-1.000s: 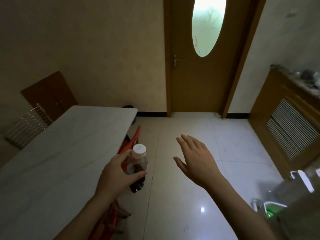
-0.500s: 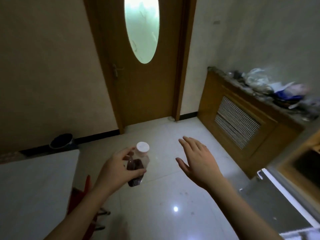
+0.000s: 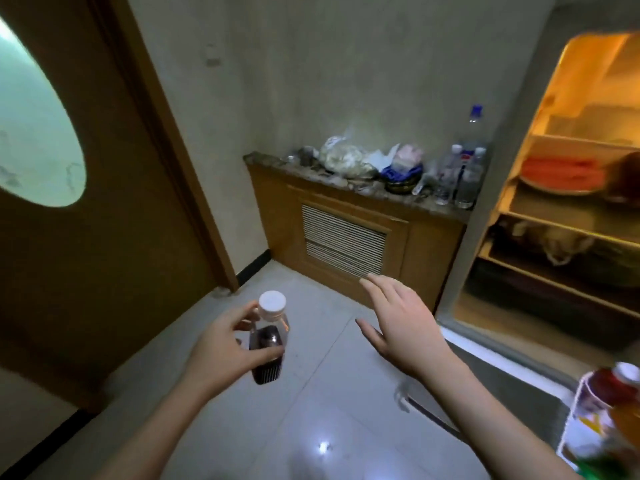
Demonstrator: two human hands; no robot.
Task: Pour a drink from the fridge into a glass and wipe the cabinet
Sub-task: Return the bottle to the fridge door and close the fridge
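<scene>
A wooden door (image 3: 104, 209) with an oval frosted pane stands at left. Beside it, a person's left hand (image 3: 221, 355) curls round a small white-capped bottle of dark drink (image 3: 268, 341), held upright above the tiled floor (image 3: 311, 410). The right hand (image 3: 401, 323) hovers with fingers spread, holding nothing. Behind, a cluttered wooden cabinet (image 3: 346, 237) carries bags and clear bottles (image 3: 460, 174). At right, the fridge (image 3: 571, 202) stands open, lit inside.

Small clear bottle (image 3: 269, 341) with white cap, dark drink inside, held upright above the floor at near centre-left. Open, lit fridge (image 3: 568, 209) at right. Wooden cabinet (image 3: 353, 237) beyond, its top cluttered.
</scene>
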